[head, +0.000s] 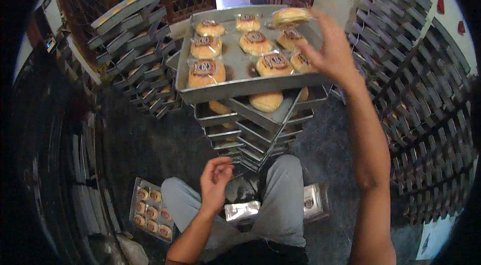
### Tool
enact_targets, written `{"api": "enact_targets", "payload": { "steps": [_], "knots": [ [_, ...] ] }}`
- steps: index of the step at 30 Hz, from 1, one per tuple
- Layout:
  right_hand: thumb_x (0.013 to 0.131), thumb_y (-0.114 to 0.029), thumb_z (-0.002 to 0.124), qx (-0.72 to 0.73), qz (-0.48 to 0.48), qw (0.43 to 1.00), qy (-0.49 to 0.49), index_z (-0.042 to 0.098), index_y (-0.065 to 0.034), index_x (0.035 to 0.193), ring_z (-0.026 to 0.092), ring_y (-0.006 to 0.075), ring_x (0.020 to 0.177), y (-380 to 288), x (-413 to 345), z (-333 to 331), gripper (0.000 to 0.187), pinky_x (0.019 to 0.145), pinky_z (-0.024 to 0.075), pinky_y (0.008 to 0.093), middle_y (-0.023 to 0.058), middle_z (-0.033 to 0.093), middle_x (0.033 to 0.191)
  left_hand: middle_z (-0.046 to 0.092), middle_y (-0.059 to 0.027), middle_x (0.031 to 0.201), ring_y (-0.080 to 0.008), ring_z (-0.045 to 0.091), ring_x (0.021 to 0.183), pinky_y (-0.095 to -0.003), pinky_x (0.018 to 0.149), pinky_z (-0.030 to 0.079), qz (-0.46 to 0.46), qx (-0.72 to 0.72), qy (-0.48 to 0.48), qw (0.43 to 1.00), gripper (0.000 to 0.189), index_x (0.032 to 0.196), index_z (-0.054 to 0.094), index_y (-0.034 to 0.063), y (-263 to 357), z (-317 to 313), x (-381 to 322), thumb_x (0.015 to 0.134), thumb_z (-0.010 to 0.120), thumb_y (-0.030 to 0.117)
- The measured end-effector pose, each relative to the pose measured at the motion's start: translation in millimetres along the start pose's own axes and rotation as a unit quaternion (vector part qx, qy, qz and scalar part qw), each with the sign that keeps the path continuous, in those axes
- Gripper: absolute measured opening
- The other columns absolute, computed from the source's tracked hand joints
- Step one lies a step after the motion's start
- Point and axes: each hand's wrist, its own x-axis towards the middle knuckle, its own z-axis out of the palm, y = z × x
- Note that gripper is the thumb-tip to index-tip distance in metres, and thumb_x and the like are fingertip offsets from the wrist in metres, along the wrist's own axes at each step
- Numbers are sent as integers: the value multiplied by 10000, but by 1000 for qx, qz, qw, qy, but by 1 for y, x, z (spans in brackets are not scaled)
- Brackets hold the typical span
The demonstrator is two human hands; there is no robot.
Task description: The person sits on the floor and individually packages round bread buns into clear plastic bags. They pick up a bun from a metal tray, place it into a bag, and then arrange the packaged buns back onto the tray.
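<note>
My right hand (332, 48) is over the right side of a metal baking tray (240, 88), thumb and fingers spread. By its fingertips a tipped bun (291, 16) shows its pale side, blurred; the thumb is well away from it. Several round buns in clear printed wrappers lie in this tray, among them a bun (206, 73) at the front left and a bun (275, 63) near the front middle. My left hand (216, 184) hovers above my lap, fingers loosely curled and apart, with nothing visible in it. Silvery plastic wrappers (242, 210) lie between my legs.
Under the top tray, more trays (259, 129) are stacked crosswise, some with buns. Tall crosswise tray stacks stand at left (131, 50) and right (424, 114). A tray of wrapped buns (151, 212) is on the floor by my left leg; a packet of wrappers (312, 201) is at right.
</note>
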Motion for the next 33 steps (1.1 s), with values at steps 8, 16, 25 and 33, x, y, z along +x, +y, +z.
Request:
{"api": "enact_targets", "payload": {
  "steps": [8, 16, 25, 33],
  "knots": [
    [686, -327, 864, 8, 76, 995, -62, 644, -61, 922, 527, 313, 1023, -63, -69, 31, 418, 947, 333, 453, 95, 599, 954, 628, -77, 1257, -238, 613, 1080, -420, 927, 476, -100, -102, -9, 990, 651, 1350, 549, 42, 116, -73, 154, 915, 655, 515],
    [706, -355, 854, 21, 68, 993, -94, 640, -89, 900, 549, 288, 985, -176, -115, -51, 393, 959, 299, 457, 86, 594, 945, 649, -93, 1276, -253, 625, 1144, -448, 989, 482, -206, -106, -42, 972, 538, 1344, 560, 59, 148, -99, 44, 924, 626, 388],
    [768, -160, 730, 53, -1, 979, -199, 562, -30, 1293, 529, 363, 1249, -71, 38, 23, 566, 1015, 452, 444, 183, 603, 1289, 694, -104, 1085, -244, 677, 984, -436, 896, 531, -197, -64, 37, 978, 325, 1128, 657, 27, 158, -125, -1, 881, 626, 237],
    [635, -146, 832, -129, -48, 914, -382, 530, -104, 1368, 491, 396, 1243, 9, 105, 114, 794, 1072, 372, 579, 153, 556, 1316, 677, -129, 1125, -260, 670, 1014, -425, 893, 547, -217, -92, 47, 971, 390, 1202, 599, -14, 173, -105, -2, 882, 630, 208]
  ]
}}
